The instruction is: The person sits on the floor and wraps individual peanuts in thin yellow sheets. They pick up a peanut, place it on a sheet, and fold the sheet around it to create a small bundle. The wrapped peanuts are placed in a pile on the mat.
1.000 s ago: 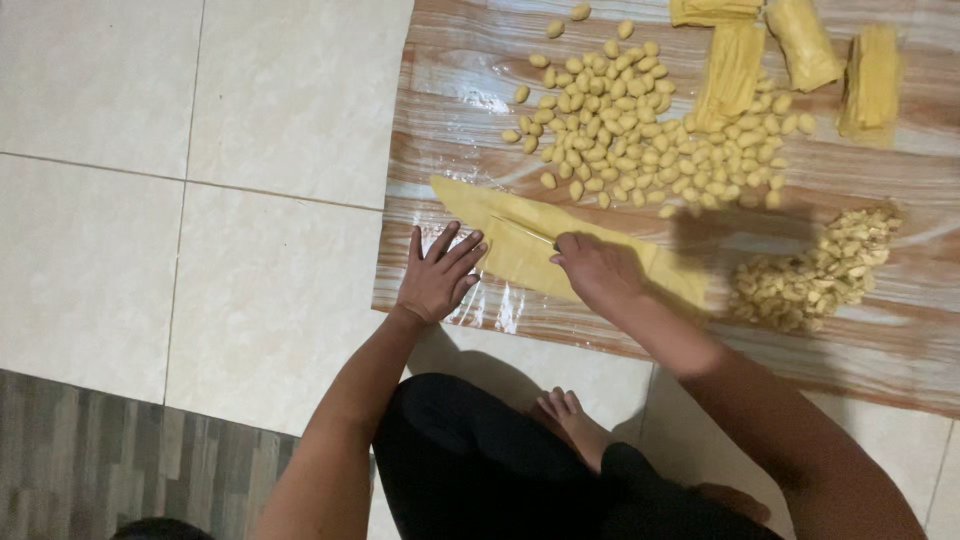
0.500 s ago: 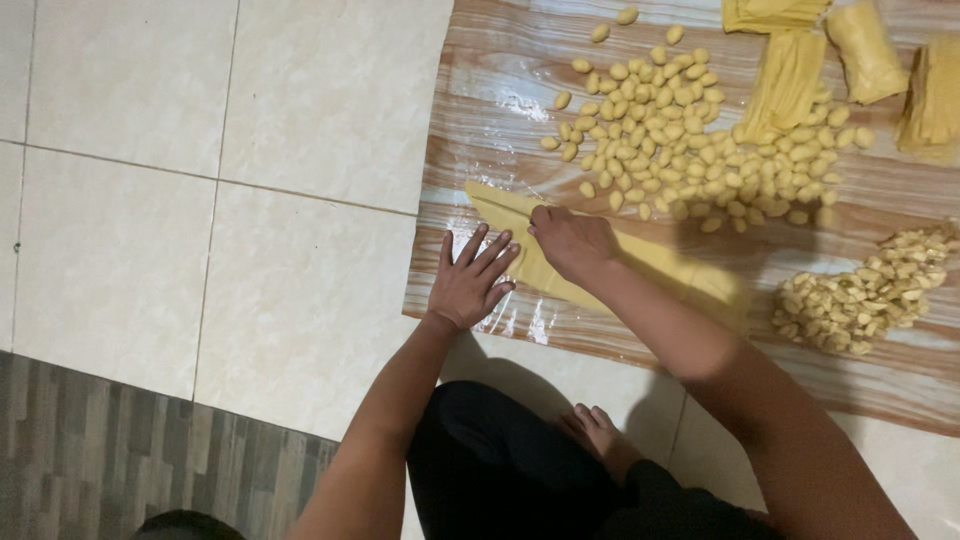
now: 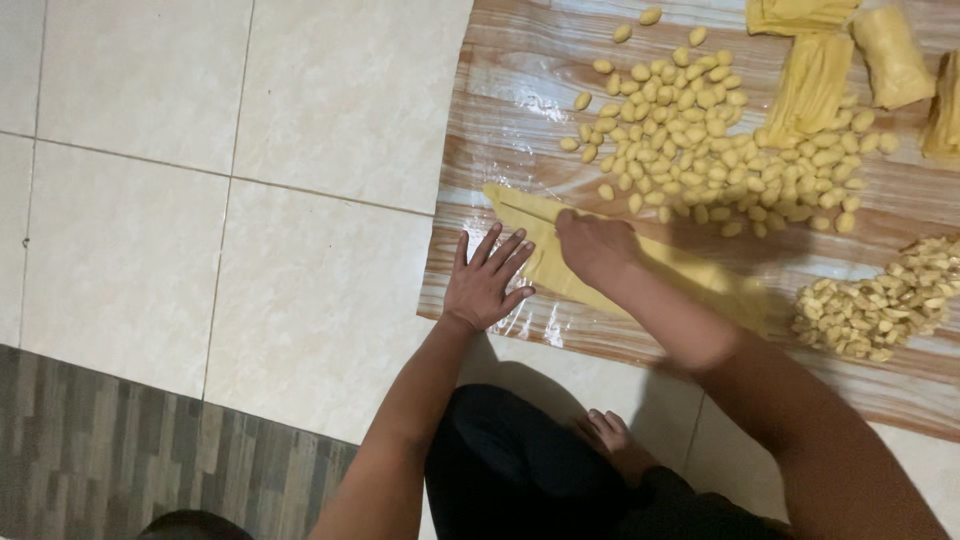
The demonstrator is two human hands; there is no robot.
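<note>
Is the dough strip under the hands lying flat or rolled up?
Flat: the dough strip lies spread on the mat, left hand pressing its edge.

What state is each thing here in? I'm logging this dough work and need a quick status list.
Left hand: flat, fingers spread, pressing the strip's near edge.
Right hand: closed over the strip; what it grips is hidden.
Dough strip: flat, with a slit running along its left end.
Small dough pieces: loose, spread out.
Pile at right: heaped.
Folded dough sheets: stacked, uncut.
Plastic-covered mat: flat on the tiles.

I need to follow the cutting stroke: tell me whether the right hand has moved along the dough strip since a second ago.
Yes. The right hand has slid toward the dough strip's pointed end, nearer the flat left hand.
</note>
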